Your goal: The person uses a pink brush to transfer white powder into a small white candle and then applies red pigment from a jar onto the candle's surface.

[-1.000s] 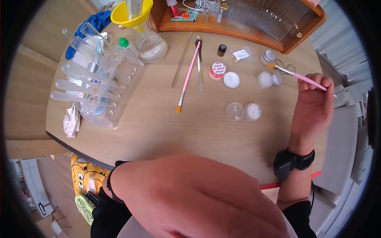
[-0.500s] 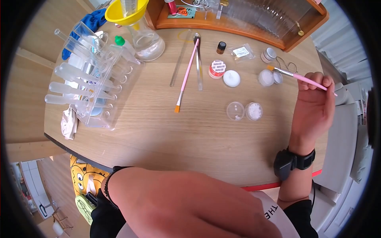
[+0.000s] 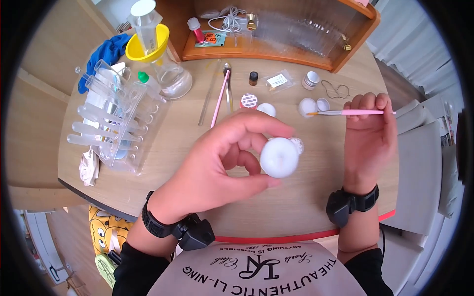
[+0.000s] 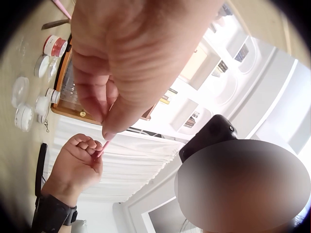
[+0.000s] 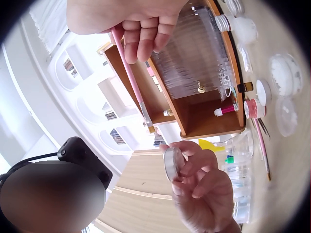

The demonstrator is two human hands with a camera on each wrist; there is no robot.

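Observation:
My left hand is raised over the table and holds a round white tealight candle between thumb and fingers. The candle's silvery side shows in the right wrist view. At the right, my right hand is palm up and grips a pink-handled paintbrush, its bristles pointing left. Behind the candle, a small round dish of white bits is partly hidden. Another white disc stands beside a red-and-white jar, near the left fingers.
Left on the table stands a clear rack of tubes and droppers. Behind it, a flask carries a yellow funnel. A second pink brush, a small brown bottle and small jars lie before a wooden cabinet.
My left forearm, earlier large across the bottom of the head view, has drawn back, and the left hand now shows holding the tealight. The right hand's brush has turned nearly level.

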